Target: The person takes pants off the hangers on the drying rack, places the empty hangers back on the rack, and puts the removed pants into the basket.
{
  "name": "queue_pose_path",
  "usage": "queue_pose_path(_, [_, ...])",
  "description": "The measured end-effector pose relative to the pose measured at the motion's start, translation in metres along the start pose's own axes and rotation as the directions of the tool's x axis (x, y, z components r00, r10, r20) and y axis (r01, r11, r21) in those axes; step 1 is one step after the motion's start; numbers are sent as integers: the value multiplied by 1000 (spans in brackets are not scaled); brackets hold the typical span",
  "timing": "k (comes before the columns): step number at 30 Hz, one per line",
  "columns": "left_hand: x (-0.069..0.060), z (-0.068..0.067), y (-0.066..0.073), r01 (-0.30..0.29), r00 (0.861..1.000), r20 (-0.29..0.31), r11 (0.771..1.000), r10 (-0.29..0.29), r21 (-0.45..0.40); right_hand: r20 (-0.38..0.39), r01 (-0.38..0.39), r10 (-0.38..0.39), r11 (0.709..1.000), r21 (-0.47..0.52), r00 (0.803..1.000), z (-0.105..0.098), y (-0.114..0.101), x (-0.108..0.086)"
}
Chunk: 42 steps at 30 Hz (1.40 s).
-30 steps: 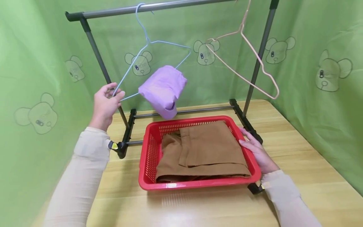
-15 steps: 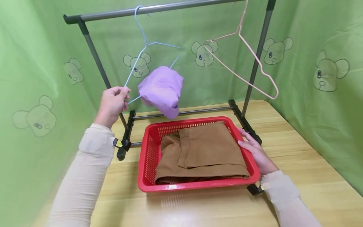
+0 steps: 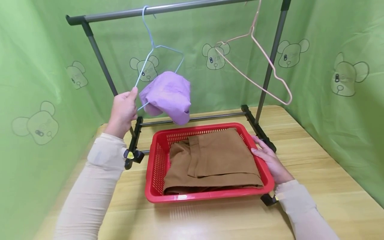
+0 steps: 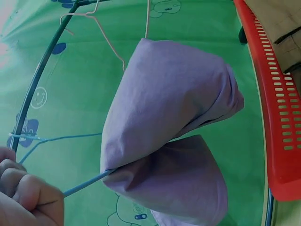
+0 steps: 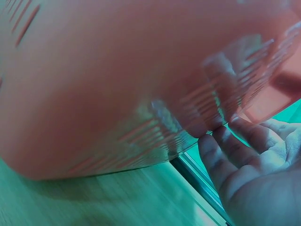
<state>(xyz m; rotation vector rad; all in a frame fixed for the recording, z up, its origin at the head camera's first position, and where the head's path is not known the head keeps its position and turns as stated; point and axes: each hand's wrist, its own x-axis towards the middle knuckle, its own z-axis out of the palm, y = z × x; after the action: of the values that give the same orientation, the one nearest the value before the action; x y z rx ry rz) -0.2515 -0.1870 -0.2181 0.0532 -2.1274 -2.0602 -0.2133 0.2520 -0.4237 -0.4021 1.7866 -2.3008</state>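
A blue wire hanger hangs from the rack's top bar, a purple cloth folded over its lower wire. My left hand grips the hanger's near corner; in the left wrist view the curled fingers of that hand are round the blue wire, beside the purple cloth. Brown folded cloth lies in a red basket. My right hand holds the basket's right rim, thumb on top. From the right wrist view, fingertips of the right hand touch the basket's outer side.
A pink hanger hangs on the right part of the rack's grey top bar. The rack's dark feet stand on the wooden table behind and beside the basket. Green fabric surrounds the table on several sides.
My left hand has moved right and closed round the hanger's corner. The blue hanger has turned, and the purple cloth has shifted slightly left with it. My right hand stays on the basket.
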Motion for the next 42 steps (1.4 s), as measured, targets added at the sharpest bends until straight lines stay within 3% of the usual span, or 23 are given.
queue_pose_path(6, [-2, 7, 0, -29, 993, -116, 999, 24, -43, -8, 1, -1, 1000, -12, 1000, -1, 0, 0])
queue_pose_path(12, [-7, 11, 4, -35, 983, -182, 997, 22, -71, -10, -1, 1, 1000, 2, 1000, 0, 0, 0])
queue_pose_path(27, [-12, 17, 9, -71, 970, -238, 996, 56, -54, -16, 8, -9, 1000, -9, 1000, 0, 1, -1])
queue_pose_path(42, [-16, 27, 9, -151, 938, -326, 985, 115, -88, -14, 14, -14, 999, -32, 1000, -1, 2, 0])
